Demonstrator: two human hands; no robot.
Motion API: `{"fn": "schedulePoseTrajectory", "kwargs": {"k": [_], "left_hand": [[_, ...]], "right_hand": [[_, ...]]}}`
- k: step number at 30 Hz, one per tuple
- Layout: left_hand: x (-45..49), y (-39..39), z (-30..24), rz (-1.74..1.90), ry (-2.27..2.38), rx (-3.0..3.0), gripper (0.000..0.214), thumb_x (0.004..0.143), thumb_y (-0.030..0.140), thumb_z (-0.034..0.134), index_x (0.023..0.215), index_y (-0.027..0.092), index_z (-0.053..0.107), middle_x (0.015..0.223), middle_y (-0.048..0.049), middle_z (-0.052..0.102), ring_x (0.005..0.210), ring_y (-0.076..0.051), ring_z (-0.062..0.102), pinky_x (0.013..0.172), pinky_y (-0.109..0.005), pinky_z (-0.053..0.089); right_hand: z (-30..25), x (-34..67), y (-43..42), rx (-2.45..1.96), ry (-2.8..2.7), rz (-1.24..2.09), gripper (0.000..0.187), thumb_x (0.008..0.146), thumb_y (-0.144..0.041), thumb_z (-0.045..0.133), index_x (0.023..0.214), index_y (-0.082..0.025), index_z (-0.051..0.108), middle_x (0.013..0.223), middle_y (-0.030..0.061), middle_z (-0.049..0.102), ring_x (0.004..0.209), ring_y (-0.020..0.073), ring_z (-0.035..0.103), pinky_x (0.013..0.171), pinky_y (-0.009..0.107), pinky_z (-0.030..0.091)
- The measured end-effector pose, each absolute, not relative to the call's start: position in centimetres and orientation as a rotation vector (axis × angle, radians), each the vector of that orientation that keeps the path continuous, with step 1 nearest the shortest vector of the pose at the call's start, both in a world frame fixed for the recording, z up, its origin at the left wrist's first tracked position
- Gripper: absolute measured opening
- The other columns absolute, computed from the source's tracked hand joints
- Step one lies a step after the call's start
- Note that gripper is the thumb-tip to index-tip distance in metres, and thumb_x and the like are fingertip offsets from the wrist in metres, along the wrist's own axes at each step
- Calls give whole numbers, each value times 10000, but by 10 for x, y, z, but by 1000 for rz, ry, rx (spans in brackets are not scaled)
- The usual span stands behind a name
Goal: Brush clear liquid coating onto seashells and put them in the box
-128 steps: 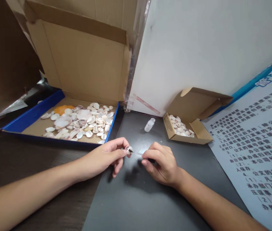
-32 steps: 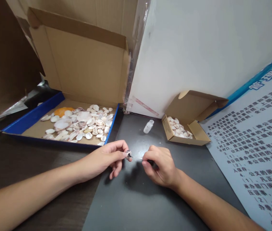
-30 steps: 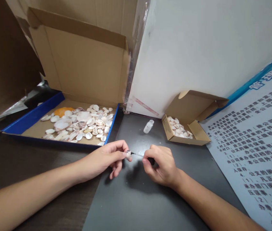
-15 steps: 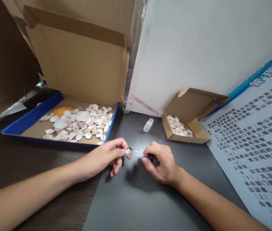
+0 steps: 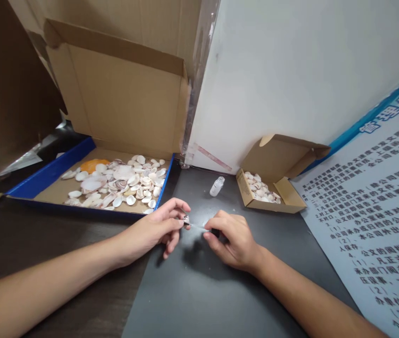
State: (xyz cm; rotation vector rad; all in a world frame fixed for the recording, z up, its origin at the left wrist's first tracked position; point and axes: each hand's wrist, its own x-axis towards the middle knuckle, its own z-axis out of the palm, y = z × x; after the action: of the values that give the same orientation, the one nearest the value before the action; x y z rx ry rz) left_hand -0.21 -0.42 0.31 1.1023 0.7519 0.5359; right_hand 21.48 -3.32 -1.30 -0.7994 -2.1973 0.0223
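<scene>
Between the thumb and fingers of my left hand [image 5: 164, 225] is a small brown-and-white seashell [image 5: 185, 219]. My right hand [image 5: 234, 239] pinches the black cap of a thin brush [image 5: 198, 227], whose pale stem points left and whose dark tip meets the lower edge of the shell. Most of the black cap is hidden behind my right fingers. Beyond my hands, a small clear glass bottle [image 5: 216, 187] without a cap stands on the dark grey mat [image 5: 199, 291].
At the left, an open blue-edged cardboard box [image 5: 49, 185] holds many seashells, with an orange one at the back. A smaller cardboard box [image 5: 255, 203] of white shells stands right of the bottle. A white board rises behind, and a printed sheet [image 5: 379, 211] lies at the right.
My right hand has moved slightly left with the brush, bringing its tip to the shell's lower edge. The shell has turned a little in my left fingers. The view has shifted slightly.
</scene>
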Motion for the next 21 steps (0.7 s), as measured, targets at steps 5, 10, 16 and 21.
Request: {"fn": "schedulePoseTrajectory", "kwargs": {"k": [5, 10, 16, 21], "left_hand": [[-3, -4, 7, 468, 740, 1148, 185, 860, 316, 531, 991, 200, 471, 613, 76, 463, 443, -79, 463, 426, -202, 404], [-2, -4, 6, 474, 736, 1155, 182, 854, 312, 537, 983, 206, 466, 625, 73, 471, 450, -81, 465, 433, -209, 408], [-3, -5, 7, 483, 729, 1151, 177, 841, 301, 564, 953, 209, 463, 666, 70, 485, 455, -72, 470, 435, -207, 411], [-3, -4, 6, 476, 719, 1149, 170, 851, 295, 550, 969, 212, 460, 628, 76, 484, 447, -79, 465, 441, -213, 414]], "right_hand": [[-13, 215, -34, -815, -2178, -10, 46, 922, -209, 502, 881, -199, 519, 642, -31, 492, 516, 108, 430, 518, 242, 328], [-12, 215, -34, -786, -2198, 0, 59, 943, -231, 492, 916, -193, 530, 665, -20, 517, 540, 112, 459, 522, 238, 345], [-14, 216, -33, -781, -2181, -11, 69, 949, -244, 493, 915, -196, 528, 678, -9, 527, 563, 122, 478, 526, 242, 362], [-13, 217, -34, -799, -2207, -31, 60, 946, -240, 509, 921, -195, 540, 680, -5, 534, 562, 123, 477, 518, 244, 366]]}}
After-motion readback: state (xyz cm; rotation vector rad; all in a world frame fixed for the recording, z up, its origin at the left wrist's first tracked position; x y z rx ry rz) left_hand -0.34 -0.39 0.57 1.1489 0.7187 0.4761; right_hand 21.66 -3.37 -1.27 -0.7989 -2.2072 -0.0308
